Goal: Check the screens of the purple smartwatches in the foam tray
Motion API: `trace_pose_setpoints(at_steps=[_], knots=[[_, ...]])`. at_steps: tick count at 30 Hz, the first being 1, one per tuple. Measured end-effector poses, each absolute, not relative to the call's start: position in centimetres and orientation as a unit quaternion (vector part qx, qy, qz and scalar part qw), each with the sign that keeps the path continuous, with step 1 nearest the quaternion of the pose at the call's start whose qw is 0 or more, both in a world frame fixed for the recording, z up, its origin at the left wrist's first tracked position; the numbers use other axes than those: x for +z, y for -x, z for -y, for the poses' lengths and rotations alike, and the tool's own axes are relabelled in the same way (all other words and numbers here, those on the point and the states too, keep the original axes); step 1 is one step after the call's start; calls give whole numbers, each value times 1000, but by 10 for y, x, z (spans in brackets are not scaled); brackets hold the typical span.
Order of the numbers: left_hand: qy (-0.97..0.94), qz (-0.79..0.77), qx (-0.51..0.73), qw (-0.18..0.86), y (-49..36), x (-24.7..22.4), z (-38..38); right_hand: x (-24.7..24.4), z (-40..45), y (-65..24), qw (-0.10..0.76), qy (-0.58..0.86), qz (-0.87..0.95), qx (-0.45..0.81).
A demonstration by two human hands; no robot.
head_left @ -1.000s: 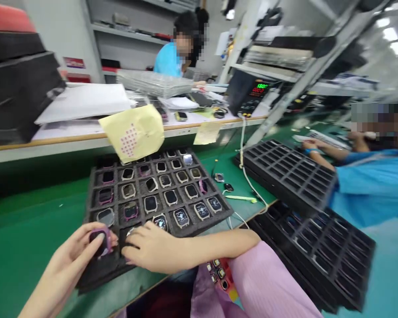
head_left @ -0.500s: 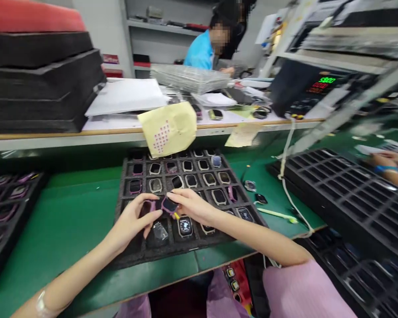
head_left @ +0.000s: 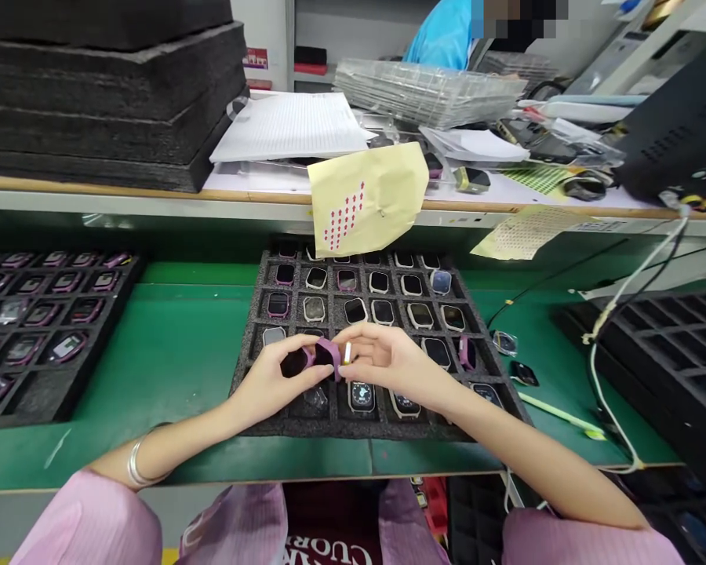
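Note:
Fingers and thumb of my left hand (head_left: 267, 380) are closed around a purple-framed watch case (head_left: 295, 362), dark face up. Between my two hands a second purple watch case (head_left: 336, 357) stands tilted on edge, the left thumb against it. My right hand (head_left: 403, 367) pinches at this second case's right side, where a small white-and-yellow strip (head_left: 347, 353) sticks out. Both hands are above a black foam tray (head_left: 323, 426) of watches in separate compartments. Nearest below them are a watch with a lit dial (head_left: 362, 395) and a clear plastic piece (head_left: 316, 399).
Another foam tray (head_left: 41, 396) of purple watches lies at left, with stacked black trays (head_left: 653, 353) at right. A green stick tool (head_left: 562, 416) and a white cable (head_left: 597, 392) lie right of the main tray. A yellow sheet (head_left: 370, 200) hangs from the shelf edge (head_left: 259, 198).
My view has tilted down and shifted left. The second purple case has turned from face-up to on edge, and the white-and-yellow strip now stands up by the right fingers.

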State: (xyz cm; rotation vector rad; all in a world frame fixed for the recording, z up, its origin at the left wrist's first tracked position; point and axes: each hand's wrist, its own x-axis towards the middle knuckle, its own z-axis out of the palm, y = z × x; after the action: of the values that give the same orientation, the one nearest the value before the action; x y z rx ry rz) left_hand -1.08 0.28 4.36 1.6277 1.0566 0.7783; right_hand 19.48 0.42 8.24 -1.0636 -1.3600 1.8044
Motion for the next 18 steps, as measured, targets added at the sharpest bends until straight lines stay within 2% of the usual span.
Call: trace_pose_setpoints(at_steps=[7, 13, 18], knots=[[-654, -400, 313, 560, 10, 50, 11, 83, 11, -188, 348, 430, 507, 661], [-609, -345, 362, 616, 12, 50, 10, 90, 15, -188, 380, 401, 498, 669], [-596, -281, 397, 639, 10, 46, 14, 89, 15, -189, 418, 403, 610, 540]])
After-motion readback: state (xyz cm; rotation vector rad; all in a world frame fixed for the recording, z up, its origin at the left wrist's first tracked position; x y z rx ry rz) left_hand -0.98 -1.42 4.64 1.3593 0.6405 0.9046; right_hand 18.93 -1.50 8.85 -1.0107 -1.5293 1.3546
